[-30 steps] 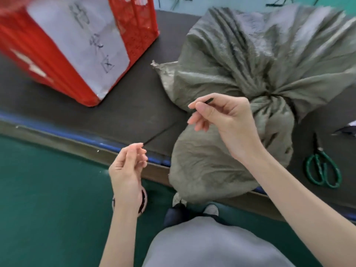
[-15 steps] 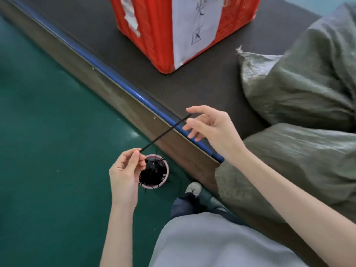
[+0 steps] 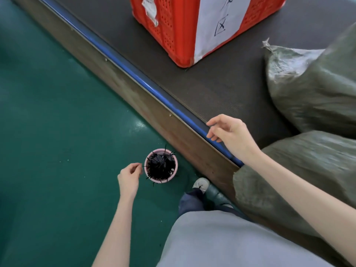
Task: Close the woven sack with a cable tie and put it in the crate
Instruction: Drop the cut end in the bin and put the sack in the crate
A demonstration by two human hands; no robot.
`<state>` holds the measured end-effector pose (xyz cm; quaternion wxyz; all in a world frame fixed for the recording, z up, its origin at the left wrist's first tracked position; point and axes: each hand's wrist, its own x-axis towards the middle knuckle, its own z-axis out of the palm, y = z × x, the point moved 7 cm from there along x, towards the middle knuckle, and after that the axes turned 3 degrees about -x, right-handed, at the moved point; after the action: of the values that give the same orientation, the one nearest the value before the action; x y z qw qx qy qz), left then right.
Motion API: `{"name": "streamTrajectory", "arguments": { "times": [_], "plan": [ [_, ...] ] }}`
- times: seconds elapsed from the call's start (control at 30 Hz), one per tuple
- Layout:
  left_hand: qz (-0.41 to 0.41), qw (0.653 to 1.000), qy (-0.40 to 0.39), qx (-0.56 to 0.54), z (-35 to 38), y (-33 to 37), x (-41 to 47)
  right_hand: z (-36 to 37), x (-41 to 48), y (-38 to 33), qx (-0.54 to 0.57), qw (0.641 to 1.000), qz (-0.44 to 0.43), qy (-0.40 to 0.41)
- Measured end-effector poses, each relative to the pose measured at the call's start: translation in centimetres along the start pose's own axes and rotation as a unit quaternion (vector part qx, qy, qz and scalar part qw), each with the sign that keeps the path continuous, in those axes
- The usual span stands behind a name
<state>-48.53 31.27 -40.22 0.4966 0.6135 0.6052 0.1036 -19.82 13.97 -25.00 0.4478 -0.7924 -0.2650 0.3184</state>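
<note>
The grey-green woven sack lies on the dark table at the right, and its lower part hangs over the table edge. The red plastic crate, with white paper taped to its side, stands on the table at the top. My left hand is low over the floor, beside a pink cup full of black cable ties. Its thumb and finger are pinched on a thin black cable tie whose far end is lost among those in the cup. My right hand hovers above the table's blue edge, fingers apart and holding nothing.
The table has a dark mat top and a blue front rail running diagonally. Below it is a green floor. My shoe and grey clothing are at the bottom, next to the cup.
The view swung down and left from the sack to the floor. My right hand let go of the cable tie stretched between both hands, and my left hand carried it down to the cup.
</note>
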Motion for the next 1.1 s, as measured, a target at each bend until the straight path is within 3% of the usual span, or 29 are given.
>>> {"name": "streamTrajectory", "arguments": {
  "times": [0.23,0.47,0.73,0.87,1.1],
  "plan": [
    [-0.025,0.991,-0.082,0.099,4.5,-1.7,2.1,-0.3,-0.4,1.1,-0.014,1.0,0.013,-0.003],
    [-0.02,0.995,-0.056,0.084,5.5,1.2,1.6,-2.2,-1.3,1.1,-0.008,1.0,0.009,0.019],
    [0.146,0.985,-0.094,-0.014,8.7,13.1,-3.3,-6.8,-4.5,0.3,0.01,0.996,-0.018,0.087],
    [0.227,0.961,-0.139,-0.075,11.7,20.4,-8.0,-10.5,-6.8,-0.8,0.015,0.988,-0.045,0.146],
    [0.349,0.91,-0.206,-0.086,16.9,28.7,-15.8,-17.2,-11.5,-2.0,0.003,0.961,-0.075,0.267]
  ]
}}
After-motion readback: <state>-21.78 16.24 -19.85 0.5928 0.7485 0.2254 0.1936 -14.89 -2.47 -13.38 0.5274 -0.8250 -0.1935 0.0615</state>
